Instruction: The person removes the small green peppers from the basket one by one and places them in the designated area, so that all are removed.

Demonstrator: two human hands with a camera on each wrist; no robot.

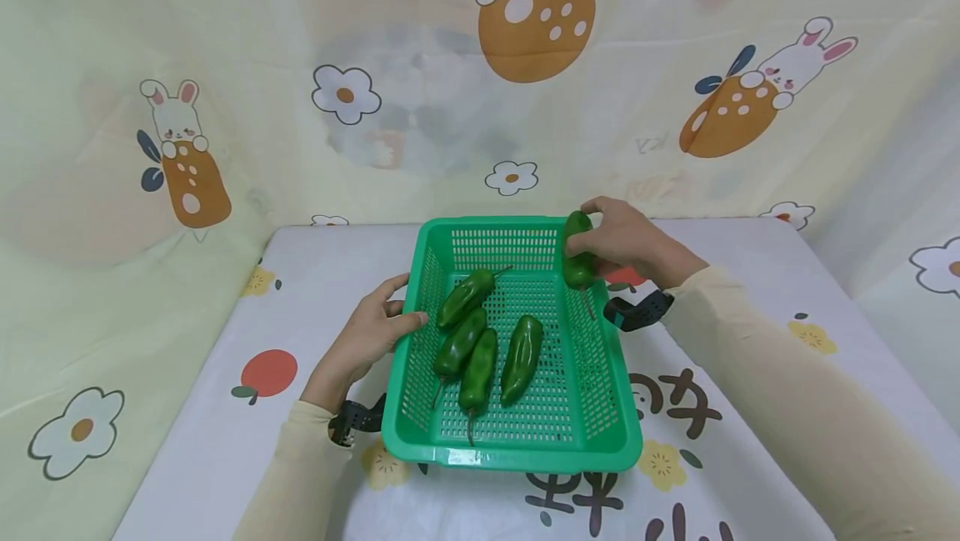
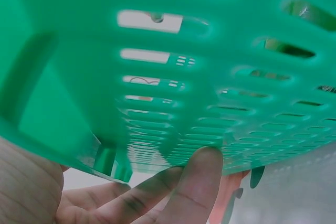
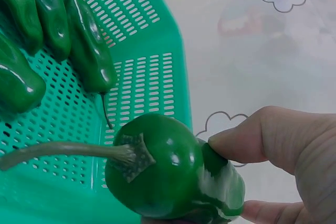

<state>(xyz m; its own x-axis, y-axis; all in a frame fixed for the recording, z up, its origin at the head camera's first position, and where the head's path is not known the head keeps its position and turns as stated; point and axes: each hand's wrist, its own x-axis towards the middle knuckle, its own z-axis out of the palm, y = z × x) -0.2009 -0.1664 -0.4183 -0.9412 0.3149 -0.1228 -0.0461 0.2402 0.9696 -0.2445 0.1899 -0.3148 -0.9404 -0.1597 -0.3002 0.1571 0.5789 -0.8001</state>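
A green plastic basket (image 1: 517, 459) with perforated walls holds several green peppers (image 1: 522, 360), some with thin stems. At its left side my left hand (image 1: 367, 333) grips the basket, thumb at the rim and fingers along the outer wall. In the left wrist view, its fingers (image 2: 197, 187) lie against the slotted side. Over the far right corner, my right hand (image 1: 626, 237) holds another green pepper (image 1: 578, 251) between thumb and fingers. The right wrist view shows this pepper (image 3: 157, 166) stem end toward the camera, its stem pointing left over the basket.
The basket stands on a table with a white printed cloth (image 1: 337, 253) bearing flowers, fruit and dark lettering. Behind the table hangs a pale curtain (image 1: 420, 166) with rabbit and flower prints. Each wrist wears a dark band (image 1: 637, 310).
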